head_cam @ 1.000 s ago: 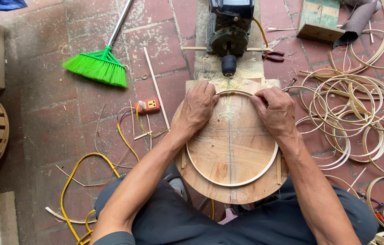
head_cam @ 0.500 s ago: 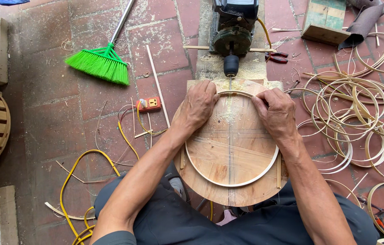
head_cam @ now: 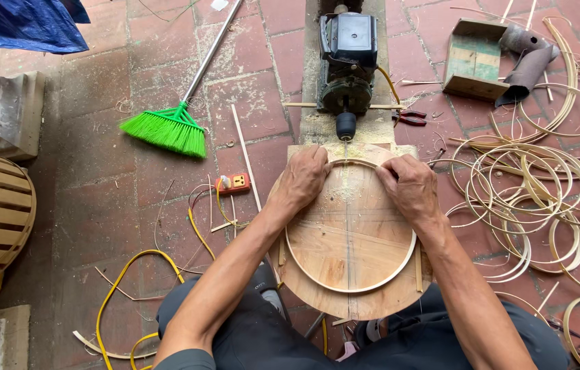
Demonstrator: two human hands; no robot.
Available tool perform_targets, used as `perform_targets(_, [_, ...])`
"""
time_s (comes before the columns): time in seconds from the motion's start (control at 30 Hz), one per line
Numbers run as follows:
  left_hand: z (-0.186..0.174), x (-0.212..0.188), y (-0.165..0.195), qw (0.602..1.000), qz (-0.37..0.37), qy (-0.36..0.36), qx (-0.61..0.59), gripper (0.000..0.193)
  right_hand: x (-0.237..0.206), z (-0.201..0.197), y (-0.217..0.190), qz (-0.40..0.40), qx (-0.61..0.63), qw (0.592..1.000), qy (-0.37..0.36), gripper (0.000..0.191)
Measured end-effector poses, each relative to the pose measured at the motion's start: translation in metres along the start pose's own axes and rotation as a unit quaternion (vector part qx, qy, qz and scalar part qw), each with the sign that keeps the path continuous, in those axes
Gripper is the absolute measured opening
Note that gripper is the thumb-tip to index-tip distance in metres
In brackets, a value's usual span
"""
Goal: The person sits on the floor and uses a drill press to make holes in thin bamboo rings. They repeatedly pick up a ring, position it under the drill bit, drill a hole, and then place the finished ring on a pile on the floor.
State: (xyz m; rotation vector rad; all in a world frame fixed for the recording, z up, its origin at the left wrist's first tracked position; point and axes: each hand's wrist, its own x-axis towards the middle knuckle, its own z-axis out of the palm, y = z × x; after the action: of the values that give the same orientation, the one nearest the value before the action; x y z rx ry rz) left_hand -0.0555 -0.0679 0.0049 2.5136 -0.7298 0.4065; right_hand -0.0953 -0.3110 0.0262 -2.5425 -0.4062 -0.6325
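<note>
A thin bamboo hoop (head_cam: 349, 288) lies flat on a round wooden board (head_cam: 351, 240) in the lower centre of the frame, over the person's lap. The left hand (head_cam: 301, 179) and right hand (head_cam: 408, 188) press down with curled fingers on the hoop's top arc, either side of the bit of a dark motor drill (head_cam: 346, 65) standing just above. The ground is red brick paving, dusted with shavings; a green broom (head_cam: 167, 130) lies upper left, yellow cable (head_cam: 122, 274) lower left, a pile of bamboo rings (head_cam: 536, 185) at right
</note>
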Motion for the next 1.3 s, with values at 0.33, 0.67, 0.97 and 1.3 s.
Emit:
perform_targets(0.33, [-0.049,-0.025,-0.007,0.952,-0.182,-0.234,-0.071,0.031,-0.026,-0.073,-0.005,0.187,-0.118,0.917,-0.332,0.037])
perform_targets(0.67, [-0.019,-0.018,-0.015,0.984,-0.077,-0.158,-0.018,0.012,-0.012,-0.048,-0.009,0.045,-0.072,0.983,-0.163,0.044])
perform_targets(0.97, [-0.014,-0.031,-0.011,0.999,-0.035,0.001,0.009,0.023,-0.051,-0.022,-0.002,0.086,-0.071,0.992,-0.055,0.012])
perform_targets(1.3, [-0.006,-0.028,-0.014,0.998,0.032,0.044,0.038,0.023,-0.056,-0.013,0.0,0.073,-0.09,0.992,-0.042,0.022])
